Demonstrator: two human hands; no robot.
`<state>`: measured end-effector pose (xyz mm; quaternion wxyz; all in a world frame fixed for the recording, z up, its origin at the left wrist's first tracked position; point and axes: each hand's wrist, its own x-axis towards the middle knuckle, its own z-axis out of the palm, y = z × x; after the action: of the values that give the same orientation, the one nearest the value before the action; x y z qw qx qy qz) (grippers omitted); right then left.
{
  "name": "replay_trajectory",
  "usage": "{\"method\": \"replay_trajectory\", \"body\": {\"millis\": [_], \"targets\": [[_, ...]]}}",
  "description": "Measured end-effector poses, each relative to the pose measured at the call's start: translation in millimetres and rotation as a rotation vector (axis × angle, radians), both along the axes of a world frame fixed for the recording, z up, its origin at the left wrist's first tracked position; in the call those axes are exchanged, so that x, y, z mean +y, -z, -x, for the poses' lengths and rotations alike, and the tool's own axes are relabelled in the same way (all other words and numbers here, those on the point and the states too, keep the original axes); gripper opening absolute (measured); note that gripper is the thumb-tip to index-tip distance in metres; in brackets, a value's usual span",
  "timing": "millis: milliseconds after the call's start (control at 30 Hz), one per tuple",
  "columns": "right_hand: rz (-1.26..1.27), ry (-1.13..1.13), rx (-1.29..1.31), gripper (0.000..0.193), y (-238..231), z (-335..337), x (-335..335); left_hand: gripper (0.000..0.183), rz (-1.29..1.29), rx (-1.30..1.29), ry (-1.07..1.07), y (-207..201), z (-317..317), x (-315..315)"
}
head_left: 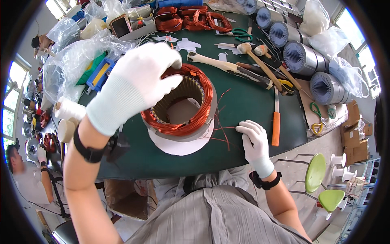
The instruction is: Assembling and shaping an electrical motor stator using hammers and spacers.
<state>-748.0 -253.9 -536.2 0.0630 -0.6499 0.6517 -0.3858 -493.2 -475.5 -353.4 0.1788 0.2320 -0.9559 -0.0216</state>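
A motor stator (211, 118) with a ring of red-orange copper wire windings (172, 127) stands on a round white sheet (178, 147) on the dark green table. My left hand (140, 75), in a white glove, is over the stator's upper left rim. Its thumb and fingers are curved but apart, with nothing seen between them. To the right of the stator, my gloved right hand (255, 142) rests near the table's front edge. Its fingertips are pinched at the end of a thin copper lead wire (224, 127) that runs out from the windings. More loose leads stick out beside it.
Mallets (260, 61), a long worn wooden stick (227, 67), an orange-handled tool (276, 128) and green-handled scissors (242, 34) lie right and behind. Copper coils (199, 20) sit at the back, stator cores (304, 57) far right. Plastic bags and thread spools (67, 110) crowd the left. Another person (32, 179) works far left.
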Motion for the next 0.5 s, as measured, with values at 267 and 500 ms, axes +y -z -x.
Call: {"method": "replay_trajectory", "body": {"millis": [267, 500], "targets": [[0.073, 0.037, 0.038, 0.027, -1.8, -5.6, -4.8, 0.033, 0.273, -0.08, 0.251, 12.8, 22.7, -24.9], [0.075, 0.041, 0.068, 0.026, -1.4, -5.7, -5.1, 0.015, 0.459, -0.121, 0.276, 14.7, 16.3, -19.1]]}}
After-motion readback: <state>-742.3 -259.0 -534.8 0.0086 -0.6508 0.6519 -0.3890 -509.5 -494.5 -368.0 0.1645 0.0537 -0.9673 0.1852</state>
